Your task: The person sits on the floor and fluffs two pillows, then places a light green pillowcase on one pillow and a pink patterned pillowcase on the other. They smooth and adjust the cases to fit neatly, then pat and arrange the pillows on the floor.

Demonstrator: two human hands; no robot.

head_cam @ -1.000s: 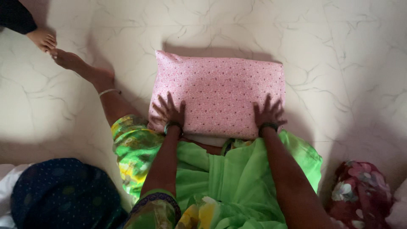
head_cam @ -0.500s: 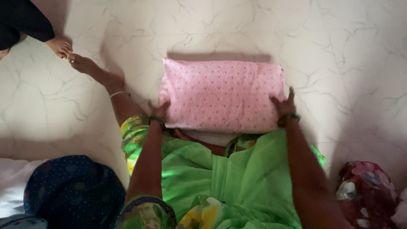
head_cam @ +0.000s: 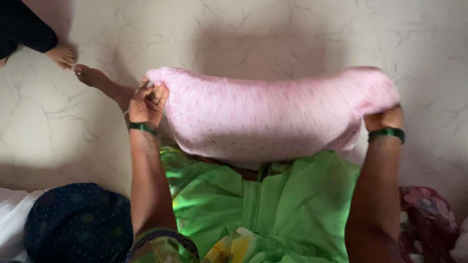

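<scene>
Bare forearms; green bangle (head_cam: 143, 127) on left wrist, green bangle (head_cam: 386, 134) on right wrist. Bright green sari (head_cam: 263, 204) with yellow-green floral print, patterned sleeve border (head_cam: 163, 238) near left.

A white marble floor (head_cam: 273, 29) with grey veins fills the view. A dark blue dotted cushion (head_cam: 73, 219) lies at its lower left edge, a red flowered bundle (head_cam: 426, 219) at the lower right. Another person's bare foot (head_cam: 62, 54) rests near the upper left corner.

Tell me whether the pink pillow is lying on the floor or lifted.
Lifted: the pink pillow is gripped at its ends by the left hand and right hand, sagging above the floor.
</scene>
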